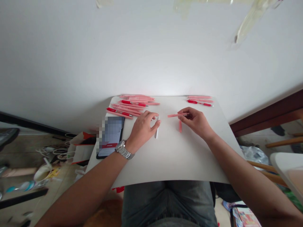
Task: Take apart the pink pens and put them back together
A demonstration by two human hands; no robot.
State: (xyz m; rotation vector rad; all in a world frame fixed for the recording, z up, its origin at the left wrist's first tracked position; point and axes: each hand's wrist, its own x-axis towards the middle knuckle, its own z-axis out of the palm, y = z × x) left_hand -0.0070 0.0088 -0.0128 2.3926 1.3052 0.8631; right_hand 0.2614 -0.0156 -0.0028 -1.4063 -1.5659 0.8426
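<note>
My right hand (193, 119) pinches a slim pink pen (172, 115) between thumb and fingertips, its end pointing left above the table. A short pink piece (180, 126) shows just below those fingers; whether the hand touches it I cannot tell. Over the middle of the table is my left hand (144, 126), thumb and forefinger apart with nothing gripped between them. Right by its fingertips lies a thin white stick (156, 132), partly behind the thumb. Pink pens (129, 108) are piled at the back left, a red pen (119, 112) among them.
At the back right of the white table (177, 160) lie more pink pens (201, 98) and a red pen (200, 103). A phone (111, 135) rests along the left edge. A wall (151, 56) rises behind the table. Bags and a bottle (23, 186) are on the floor at left.
</note>
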